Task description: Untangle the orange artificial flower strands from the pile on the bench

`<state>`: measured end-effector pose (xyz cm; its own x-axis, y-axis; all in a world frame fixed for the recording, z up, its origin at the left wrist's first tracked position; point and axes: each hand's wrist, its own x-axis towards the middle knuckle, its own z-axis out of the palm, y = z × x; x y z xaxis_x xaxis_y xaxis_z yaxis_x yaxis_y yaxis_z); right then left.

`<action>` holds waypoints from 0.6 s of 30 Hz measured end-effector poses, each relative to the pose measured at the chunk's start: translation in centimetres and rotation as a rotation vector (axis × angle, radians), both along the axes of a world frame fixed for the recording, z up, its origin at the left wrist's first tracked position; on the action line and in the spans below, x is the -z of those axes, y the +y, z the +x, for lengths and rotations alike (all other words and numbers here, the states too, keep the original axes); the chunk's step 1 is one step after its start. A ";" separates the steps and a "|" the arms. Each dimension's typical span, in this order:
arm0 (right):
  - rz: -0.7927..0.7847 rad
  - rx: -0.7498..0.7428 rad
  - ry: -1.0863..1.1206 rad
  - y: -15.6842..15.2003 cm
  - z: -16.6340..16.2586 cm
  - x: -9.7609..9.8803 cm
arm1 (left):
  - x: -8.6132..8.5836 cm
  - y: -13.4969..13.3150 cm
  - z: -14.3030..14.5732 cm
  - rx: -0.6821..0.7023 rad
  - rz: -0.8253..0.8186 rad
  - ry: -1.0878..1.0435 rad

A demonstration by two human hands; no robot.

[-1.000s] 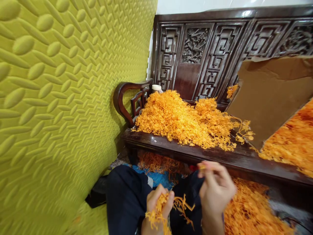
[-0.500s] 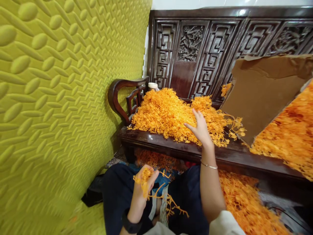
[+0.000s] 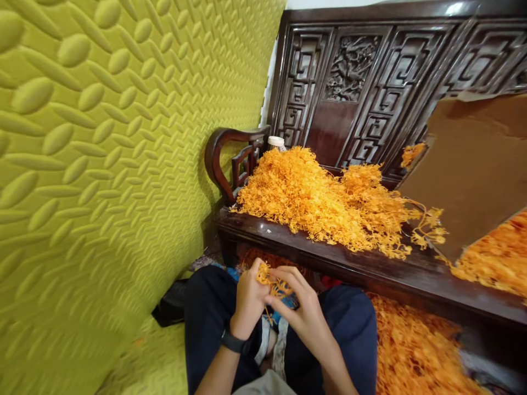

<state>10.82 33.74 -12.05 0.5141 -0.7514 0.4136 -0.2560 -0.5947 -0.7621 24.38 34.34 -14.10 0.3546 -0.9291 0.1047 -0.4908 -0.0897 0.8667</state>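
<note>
My left hand (image 3: 248, 299) and my right hand (image 3: 300, 307) meet over my lap, both closed on a small bunch of orange strands (image 3: 272, 282). A black band circles my left wrist. In front of me a big heap of the same orange strands (image 3: 321, 200) lies on the seat of a dark carved wooden bench (image 3: 329, 258). My knees in dark trousers (image 3: 209, 318) frame the hands.
A padded yellow-green wall panel (image 3: 102, 164) fills the left side. A brown cardboard sheet (image 3: 473, 164) leans on the bench at the right, with more orange strands (image 3: 494, 258) beyond it and on the floor (image 3: 411, 351). A white-capped jar (image 3: 275, 142) stands behind the heap.
My right hand has come back from the heap on the bench to my lap and joined the left hand on the bunch. The view shifted slightly left.
</note>
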 end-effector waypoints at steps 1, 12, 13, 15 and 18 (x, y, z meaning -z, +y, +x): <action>0.013 0.057 -0.037 0.1 -0.2 0.4 | -0.1 0.0 0.0 0.001 0.008 -0.015; -0.006 0.404 -0.487 -0.3 -1.2 0.6 | 0.1 0.8 -2.4 0.417 0.067 -0.098; -0.043 0.436 -0.523 -0.2 -1.3 0.4 | 0.0 1.0 -2.8 0.454 0.059 -0.087; -0.123 0.488 -0.580 0.1 -1.4 -0.2 | -0.6 1.5 -3.7 0.497 0.040 -0.080; -0.207 0.538 -0.659 0.8 -1.9 -1.2 | -2.3 2.5 -4.5 0.541 0.025 -0.107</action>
